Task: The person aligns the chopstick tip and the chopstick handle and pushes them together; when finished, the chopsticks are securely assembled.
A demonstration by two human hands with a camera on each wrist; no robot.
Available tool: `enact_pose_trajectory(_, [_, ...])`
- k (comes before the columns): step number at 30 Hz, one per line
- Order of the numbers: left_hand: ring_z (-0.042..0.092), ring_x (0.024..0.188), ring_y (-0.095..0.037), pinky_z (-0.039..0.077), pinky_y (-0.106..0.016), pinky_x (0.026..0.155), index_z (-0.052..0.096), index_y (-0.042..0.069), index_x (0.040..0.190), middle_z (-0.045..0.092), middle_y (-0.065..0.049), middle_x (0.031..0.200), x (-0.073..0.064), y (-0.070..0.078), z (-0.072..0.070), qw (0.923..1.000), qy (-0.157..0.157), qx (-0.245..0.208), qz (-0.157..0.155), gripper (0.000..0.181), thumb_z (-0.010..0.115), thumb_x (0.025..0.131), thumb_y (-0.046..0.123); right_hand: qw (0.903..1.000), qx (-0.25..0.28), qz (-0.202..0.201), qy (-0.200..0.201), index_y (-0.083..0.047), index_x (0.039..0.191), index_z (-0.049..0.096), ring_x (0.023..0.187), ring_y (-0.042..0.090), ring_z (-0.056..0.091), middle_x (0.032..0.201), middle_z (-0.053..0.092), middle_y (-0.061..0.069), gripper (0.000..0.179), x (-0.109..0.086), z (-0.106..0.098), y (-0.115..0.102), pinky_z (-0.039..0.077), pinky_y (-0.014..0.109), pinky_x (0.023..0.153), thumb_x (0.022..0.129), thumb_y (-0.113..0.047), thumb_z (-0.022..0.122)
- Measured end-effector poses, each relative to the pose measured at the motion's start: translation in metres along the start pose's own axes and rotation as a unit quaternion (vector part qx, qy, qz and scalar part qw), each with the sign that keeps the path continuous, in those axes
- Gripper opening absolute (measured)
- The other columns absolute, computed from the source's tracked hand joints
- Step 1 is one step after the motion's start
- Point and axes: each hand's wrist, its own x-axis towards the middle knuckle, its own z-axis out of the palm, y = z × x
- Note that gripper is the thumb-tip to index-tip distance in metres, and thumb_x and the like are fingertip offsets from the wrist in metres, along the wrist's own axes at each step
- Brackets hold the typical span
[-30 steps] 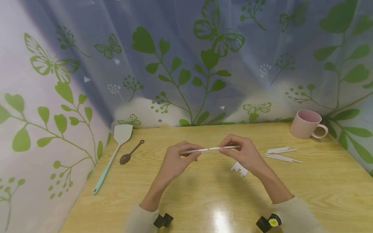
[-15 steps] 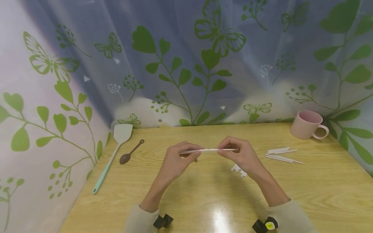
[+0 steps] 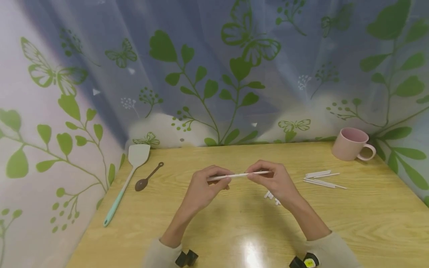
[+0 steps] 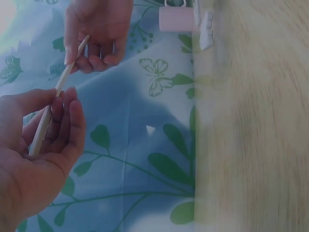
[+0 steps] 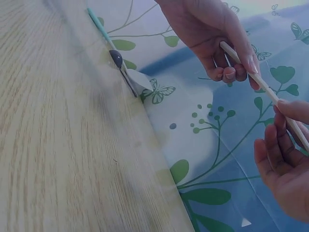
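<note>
Between both hands runs a slender white stick [image 3: 238, 175], held almost level above the table; in the left wrist view it looks like one straight line [image 4: 63, 77]. My left hand [image 3: 204, 191] pinches its left part between thumb and fingers. The right part is pinched by my right hand [image 3: 276, 184], a short way from the left fingertips. In the right wrist view both hands grip the stick [image 5: 266, 91], its left end showing past the left palm. Several short white pieces [image 3: 270, 196] lie on the table, partly hidden behind my right hand.
Several thin white sticks [image 3: 323, 179] lie right of my right hand. A pink mug [image 3: 350, 144] stands at the back right. At the left lie a spatula [image 3: 139, 154] with a mint handle and a brown spoon [image 3: 142, 184]. A patterned curtain [image 3: 207, 56] hangs behind the table.
A second ago two white pieces faced each other end to end with a small gap. The right hand has moved left, and the pieces now meet in one line, tilted slightly up to the right.
</note>
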Motion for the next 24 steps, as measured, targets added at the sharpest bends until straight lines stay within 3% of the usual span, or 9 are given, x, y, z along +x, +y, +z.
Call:
enact_pose_trajectory(11, [0.076,0.091,-0.018,0.062,-0.031,0.081,0.076,0.014,0.117,0.074,-0.009,0.111,0.000,-0.004,0.003,0.9997,-0.004,-0.023,-0.010,0.019,0.073,0.100,0.022,0.9999,-0.002,0.010,-0.012,-0.003,0.108,0.075,0.094,0.028,0.074,0.106,0.071,0.010,0.015,-0.001,0.002,0.002,0.061,0.040,0.089,0.099,-0.015,0.072])
enact_pose_trajectory(24, [0.075,0.093,-0.018,0.062,-0.032,0.085,0.077,0.012,0.114,0.075,-0.005,0.105,0.006,-0.019,0.004,0.9997,0.003,-0.016,0.018,0.018,0.073,0.100,0.023,0.9999,0.003,0.008,-0.006,-0.001,0.108,0.073,0.094,0.028,0.074,0.107,0.070,0.013,0.015,0.001,0.006,0.009,0.060,0.034,0.086,0.100,-0.013,0.071])
